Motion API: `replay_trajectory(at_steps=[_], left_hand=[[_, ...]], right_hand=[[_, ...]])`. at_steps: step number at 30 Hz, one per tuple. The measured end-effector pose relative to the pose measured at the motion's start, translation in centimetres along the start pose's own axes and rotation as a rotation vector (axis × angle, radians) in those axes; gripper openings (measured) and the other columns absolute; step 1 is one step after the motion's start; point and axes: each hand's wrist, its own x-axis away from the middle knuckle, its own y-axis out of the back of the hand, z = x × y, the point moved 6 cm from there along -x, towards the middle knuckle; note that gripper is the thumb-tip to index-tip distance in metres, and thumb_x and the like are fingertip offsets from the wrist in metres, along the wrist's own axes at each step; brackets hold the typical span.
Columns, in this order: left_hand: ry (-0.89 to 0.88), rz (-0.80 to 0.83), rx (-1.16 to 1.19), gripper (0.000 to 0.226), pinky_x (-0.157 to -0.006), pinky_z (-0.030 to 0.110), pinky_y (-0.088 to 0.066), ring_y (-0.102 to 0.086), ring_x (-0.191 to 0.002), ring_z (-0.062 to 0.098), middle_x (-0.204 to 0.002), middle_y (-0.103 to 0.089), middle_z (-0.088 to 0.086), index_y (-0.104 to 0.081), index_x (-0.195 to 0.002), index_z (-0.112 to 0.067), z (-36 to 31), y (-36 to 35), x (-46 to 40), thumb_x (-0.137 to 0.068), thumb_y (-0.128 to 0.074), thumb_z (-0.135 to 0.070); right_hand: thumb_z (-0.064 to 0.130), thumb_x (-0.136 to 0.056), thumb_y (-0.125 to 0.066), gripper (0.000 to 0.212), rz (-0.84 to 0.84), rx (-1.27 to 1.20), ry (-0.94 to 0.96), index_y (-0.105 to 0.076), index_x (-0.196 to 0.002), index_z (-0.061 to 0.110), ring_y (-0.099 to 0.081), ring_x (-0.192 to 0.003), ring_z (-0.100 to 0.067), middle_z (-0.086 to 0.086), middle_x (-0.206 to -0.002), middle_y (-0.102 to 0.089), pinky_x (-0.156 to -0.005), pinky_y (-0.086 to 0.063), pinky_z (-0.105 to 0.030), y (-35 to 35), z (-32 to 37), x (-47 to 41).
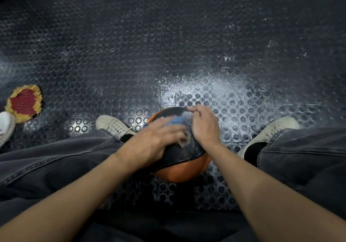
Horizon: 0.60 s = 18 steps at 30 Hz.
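An orange and black ball point(184, 168) sits on the studded floor between my feet. My left hand point(155, 138) lies blurred over the ball's top left and holds a blue cloth point(177, 120) against the black panel. My right hand point(205, 124) rests on the ball's top right, fingers curled over its far edge. White residue streaks the black panel between the two hands.
The black studded rubber floor point(168, 54) carries a white powdery patch point(215, 90) just beyond the ball. A red and yellow pad point(24, 102) lies at the left, beside another white shoe point(5, 125). My shoes point(112, 124) flank the ball.
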Motion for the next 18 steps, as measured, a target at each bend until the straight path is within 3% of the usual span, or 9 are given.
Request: replay_trajectory(at_steps=[3,4,7,9,12,14,16,17,18], left_hand=[[0.367,-0.247,0.082,0.048,-0.102,0.038,-0.041,-0.055,-0.116,0.024,-0.125,-0.063,0.006,-0.066,-0.116,-0.013,2.7,1.7,-1.2,-0.081,-0.038,0.006],[0.351,-0.225,0.020,0.053,-0.104,0.042,-0.040,-0.052,-0.122,0.026,-0.131,-0.059,0.003,-0.064,-0.121,-0.015,2.1,1.1,-1.0,-0.080,-0.036,0.005],[-0.033,-0.031,-0.123,0.057,-0.116,0.047,-0.021,-0.036,-0.137,0.030,-0.141,-0.052,-0.006,-0.059,-0.129,-0.020,-1.0,-1.4,0.6,-0.081,-0.032,-0.004],[-0.122,-0.014,-0.157,0.056,-0.116,0.047,-0.021,-0.038,-0.137,0.028,-0.139,-0.053,-0.007,-0.060,-0.127,-0.022,-0.3,-0.9,0.3,-0.081,-0.034,-0.006],[0.190,-0.266,0.035,0.051,-0.112,0.034,-0.031,-0.050,-0.127,0.022,-0.132,-0.060,-0.002,-0.066,-0.119,-0.017,2.8,0.5,-0.8,-0.082,-0.036,-0.001],[0.465,-0.437,0.147,0.047,-0.108,0.021,-0.031,-0.053,-0.120,0.016,-0.127,-0.062,-0.003,-0.069,-0.116,-0.016,4.1,0.7,-0.9,-0.084,-0.040,0.003],[0.673,-0.539,0.290,0.042,-0.101,0.013,-0.033,-0.054,-0.110,0.006,-0.119,-0.064,-0.010,-0.070,-0.114,-0.018,5.7,0.5,-0.5,-0.088,-0.047,0.005],[0.784,-0.557,0.372,0.039,-0.099,0.015,-0.036,-0.055,-0.107,0.005,-0.114,-0.065,-0.012,-0.070,-0.113,-0.020,7.1,0.1,0.1,-0.089,-0.049,0.002],[0.894,-0.556,0.476,0.036,-0.100,0.020,-0.040,-0.058,-0.107,0.008,-0.112,-0.067,-0.010,-0.070,-0.113,-0.021,8.5,-0.3,0.7,-0.091,-0.051,0.000]], right_hand=[[0.023,-0.104,-0.037,0.028,-0.010,0.041,-0.033,-0.064,-0.110,0.029,-0.051,-0.107,-0.017,0.007,-0.123,-0.055,-0.102,-0.041,-0.047,-0.6,0.7,0.4],[0.023,-0.104,-0.037,0.029,-0.021,0.053,-0.047,-0.065,-0.109,0.028,-0.051,-0.105,-0.017,0.008,-0.120,-0.055,-0.102,-0.041,-0.047,-0.5,0.6,0.3],[0.019,-0.104,-0.038,0.030,-0.044,0.035,-0.045,-0.067,-0.105,0.029,-0.050,-0.103,-0.014,0.009,-0.111,-0.054,-0.091,-0.041,-0.035,0.5,0.1,-0.3],[0.019,-0.104,-0.038,0.032,-0.026,0.033,-0.017,-0.068,-0.106,0.030,-0.051,-0.105,-0.014,0.008,-0.118,-0.058,-0.088,-0.041,-0.034,0.2,0.1,-0.6],[0.019,-0.102,-0.037,0.035,-0.019,0.051,-0.019,-0.069,-0.107,0.034,-0.056,-0.101,-0.018,0.006,-0.121,-0.063,-0.093,-0.046,-0.043,-1.0,0.6,-0.6],[0.021,-0.100,-0.038,0.034,-0.005,-0.022,-0.064,-0.069,-0.107,0.034,-0.057,-0.081,-0.015,0.003,-0.107,-0.068,-0.076,-0.049,-0.036,-1.1,0.5,-1.2],[0.024,-0.102,-0.044,0.028,0.069,-0.136,-0.119,-0.067,-0.114,0.033,-0.048,-0.063,-0.009,0.004,-0.090,-0.066,-0.058,-0.039,-0.025,-0.9,-0.4,-1.6],[0.031,-0.101,-0.048,0.025,0.114,-0.187,-0.158,-0.064,-0.119,0.031,-0.052,-0.070,-0.009,0.005,-0.095,-0.065,-0.064,-0.042,-0.023,-0.7,-1.1,-1.4],[0.046,-0.098,-0.051,0.037,0.153,-0.237,-0.222,-0.062,-0.127,0.028,-0.058,-0.088,-0.013,0.006,-0.110,-0.064,-0.079,-0.047,-0.027,-0.8,-2.2,-1.0]])
